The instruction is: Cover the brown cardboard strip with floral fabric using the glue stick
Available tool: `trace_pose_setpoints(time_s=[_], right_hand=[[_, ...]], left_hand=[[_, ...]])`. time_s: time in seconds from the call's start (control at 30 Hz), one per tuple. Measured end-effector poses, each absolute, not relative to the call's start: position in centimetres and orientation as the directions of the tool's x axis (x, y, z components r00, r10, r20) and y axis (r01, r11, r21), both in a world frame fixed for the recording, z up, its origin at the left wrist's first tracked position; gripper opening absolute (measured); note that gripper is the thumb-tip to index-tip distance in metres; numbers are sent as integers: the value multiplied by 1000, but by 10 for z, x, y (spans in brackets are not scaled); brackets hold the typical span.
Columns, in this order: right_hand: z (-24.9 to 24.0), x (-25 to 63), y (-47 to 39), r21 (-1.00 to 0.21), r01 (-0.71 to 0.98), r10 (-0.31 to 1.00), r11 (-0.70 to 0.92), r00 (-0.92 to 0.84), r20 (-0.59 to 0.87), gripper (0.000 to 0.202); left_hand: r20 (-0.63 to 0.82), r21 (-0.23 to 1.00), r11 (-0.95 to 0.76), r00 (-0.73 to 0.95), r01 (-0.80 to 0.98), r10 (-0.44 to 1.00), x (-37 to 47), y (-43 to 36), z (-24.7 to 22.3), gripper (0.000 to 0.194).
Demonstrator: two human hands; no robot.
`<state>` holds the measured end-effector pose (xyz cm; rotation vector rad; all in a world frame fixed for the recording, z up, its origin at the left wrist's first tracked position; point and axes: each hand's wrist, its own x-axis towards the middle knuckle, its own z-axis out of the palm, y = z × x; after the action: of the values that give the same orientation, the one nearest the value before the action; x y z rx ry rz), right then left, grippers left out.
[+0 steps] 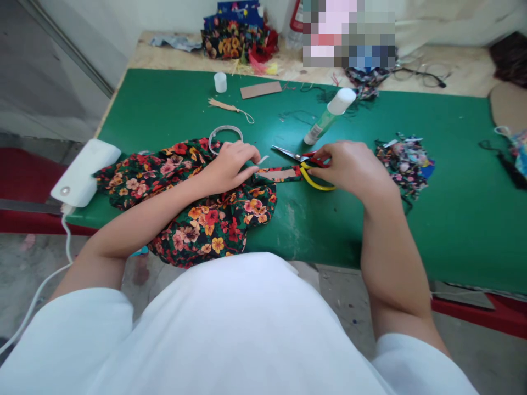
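My left hand (235, 164) has its thumb and fingers curled around the end of a narrow white strip (263, 160), over a floral cloth (206, 230). Behind that hand a thin white ring (225, 129), perhaps a tape roll, stands on edge. A narrow floral band (280, 174) with a beige inner face extends from the cloth towards the right. My right hand (349, 167) is closed at the handles of scissors (319, 185), one loop yellow and the other red. Their blades point left, above the band. Its fingertips are partly hidden.
A glue stick (329, 116) stands behind the scissors. Fabric scraps (405, 164) lie to the right. Farther back are a white cap (220, 82), a beige strip (261, 90) and a tassel (230, 107). A corded white device (86, 173) sits at the green table's (461, 230) left edge.
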<state>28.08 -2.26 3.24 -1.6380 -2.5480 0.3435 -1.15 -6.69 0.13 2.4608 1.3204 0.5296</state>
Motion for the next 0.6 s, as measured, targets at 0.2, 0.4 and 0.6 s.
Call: trace_pose_setpoints(time_s=[0.2, 0.4, 0.6], right_hand=[[32, 247, -38, -419, 708, 817, 568, -546, 185, 21], [9, 222, -52, -478, 521, 696, 707, -632, 341, 16], [8, 223, -49, -439, 516, 666, 736, -669, 330, 12]], left_hand=[[202, 418, -550, 516, 724, 833, -9, -66, 1, 19], [169, 373, -569, 549, 733, 818, -4, -73, 3, 22], [147, 395, -553, 544, 733, 826, -3, -76, 7, 22]])
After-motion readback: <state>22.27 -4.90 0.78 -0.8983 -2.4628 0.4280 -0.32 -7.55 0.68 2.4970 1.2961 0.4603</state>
